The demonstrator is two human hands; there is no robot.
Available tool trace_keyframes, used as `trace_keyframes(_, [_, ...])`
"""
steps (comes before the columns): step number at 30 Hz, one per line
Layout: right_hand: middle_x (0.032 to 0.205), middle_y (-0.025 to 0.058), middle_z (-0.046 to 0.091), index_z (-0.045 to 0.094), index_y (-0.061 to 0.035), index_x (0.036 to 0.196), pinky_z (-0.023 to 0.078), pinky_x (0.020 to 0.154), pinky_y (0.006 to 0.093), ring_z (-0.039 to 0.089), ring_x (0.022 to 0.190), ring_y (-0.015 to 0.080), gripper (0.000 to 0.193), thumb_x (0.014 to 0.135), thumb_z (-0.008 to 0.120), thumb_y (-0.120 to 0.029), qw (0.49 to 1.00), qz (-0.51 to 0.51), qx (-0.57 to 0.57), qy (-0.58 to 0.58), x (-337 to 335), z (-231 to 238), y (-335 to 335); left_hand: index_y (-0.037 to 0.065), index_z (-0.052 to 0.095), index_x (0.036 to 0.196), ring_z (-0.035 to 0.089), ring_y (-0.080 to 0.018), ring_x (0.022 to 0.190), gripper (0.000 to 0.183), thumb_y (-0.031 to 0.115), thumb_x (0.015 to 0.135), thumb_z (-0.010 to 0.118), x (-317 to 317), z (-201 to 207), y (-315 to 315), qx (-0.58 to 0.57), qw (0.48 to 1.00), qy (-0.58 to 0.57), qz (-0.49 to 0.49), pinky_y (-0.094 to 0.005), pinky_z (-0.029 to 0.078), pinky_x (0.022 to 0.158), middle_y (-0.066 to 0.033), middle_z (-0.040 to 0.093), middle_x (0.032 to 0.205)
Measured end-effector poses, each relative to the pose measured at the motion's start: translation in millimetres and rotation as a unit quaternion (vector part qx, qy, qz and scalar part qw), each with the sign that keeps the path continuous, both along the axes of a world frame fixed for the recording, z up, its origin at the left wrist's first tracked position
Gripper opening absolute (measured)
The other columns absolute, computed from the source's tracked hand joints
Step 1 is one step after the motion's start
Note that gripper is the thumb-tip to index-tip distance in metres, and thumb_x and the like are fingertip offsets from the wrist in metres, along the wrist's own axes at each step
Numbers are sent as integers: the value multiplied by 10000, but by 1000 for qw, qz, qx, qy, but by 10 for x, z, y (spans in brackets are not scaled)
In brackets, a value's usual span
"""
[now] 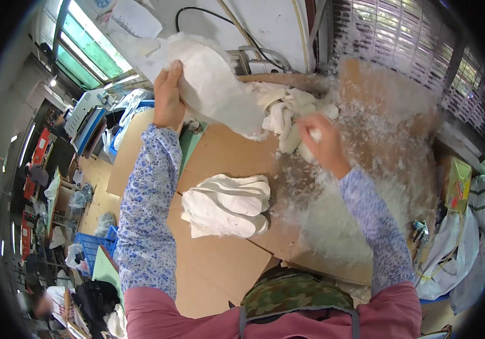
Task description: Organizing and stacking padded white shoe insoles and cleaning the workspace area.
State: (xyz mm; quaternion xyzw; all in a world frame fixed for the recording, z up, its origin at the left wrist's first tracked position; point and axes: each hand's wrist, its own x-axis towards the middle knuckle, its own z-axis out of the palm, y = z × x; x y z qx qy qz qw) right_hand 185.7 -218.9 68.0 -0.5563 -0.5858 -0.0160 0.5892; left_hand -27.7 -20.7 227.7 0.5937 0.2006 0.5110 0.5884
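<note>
My left hand (169,95) is closed on the edge of a long, curved white cloth piece (214,85), holding it up over the far side of the table. My right hand (324,144) is over the heap of crumpled white cloth pieces (287,110), its fingers curled and blurred. Something white shows between its thumb and fingers, but I cannot tell what it is. Closer to me, a stack of wavy white cloth pieces (228,204) lies on the brown cardboard (214,263) covering the table.
White fluff (378,124) is scattered thickly over the right side of the table, up to the barred window (400,39). White plastic bags (451,254) hang at the right edge. To the left are a blue crate (92,248) and shelves of goods. A black cable (214,14) runs along the wall.
</note>
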Motion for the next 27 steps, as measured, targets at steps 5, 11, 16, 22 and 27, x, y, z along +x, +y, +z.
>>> trace_keyframes(5, [1149, 89, 574, 535, -28, 1184, 448, 875, 335, 581, 1009, 221, 583, 677, 764, -202, 997, 52, 57, 22, -291, 974, 538, -22, 523, 1138, 584, -180, 991, 303, 196, 926, 530, -106, 44, -14, 34, 999, 1, -39, -313, 478, 876, -88, 597, 1083])
trace_keyframes(11, [1010, 162, 634, 551, 59, 1121, 461, 816, 310, 614, 929, 250, 716, 549, 819, -278, 910, 293, -249, 151, -472, 420, 941, -17, 544, 1098, 584, -166, 977, 273, 200, 935, 516, -201, -96, -43, 47, 998, 25, -27, -293, 471, 865, -81, 601, 1067])
trace_keyframes(16, [967, 123, 633, 576, 67, 1064, 457, 804, 288, 600, 874, 198, 566, 586, 777, -160, 874, 344, -303, 161, -581, 295, 810, -23, 526, 1109, 577, -171, 978, 283, 184, 917, 543, -516, -306, 206, -12, 1000, -9, 8, -300, 463, 879, -95, 598, 1060])
trace_keyframes(22, [1027, 85, 608, 551, 45, 1124, 439, 814, 270, 555, 911, 140, 573, 621, 763, -127, 891, 322, -300, 113, -523, 252, 607, -26, 514, 1139, 572, -187, 1014, 305, 181, 916, 541, -644, -519, 270, -45, 997, -66, 8, -319, 455, 904, -104, 588, 1112])
trace_keyframes(27, [1021, 69, 605, 540, 39, 1148, 436, 813, 265, 549, 903, 138, 584, 635, 757, -135, 918, 294, -246, 102, -568, 376, 450, -24, 512, 1146, 564, -201, 1040, 305, 193, 932, 508, -736, -633, 283, -79, 991, -103, 23, -337, 443, 930, -109, 583, 1133])
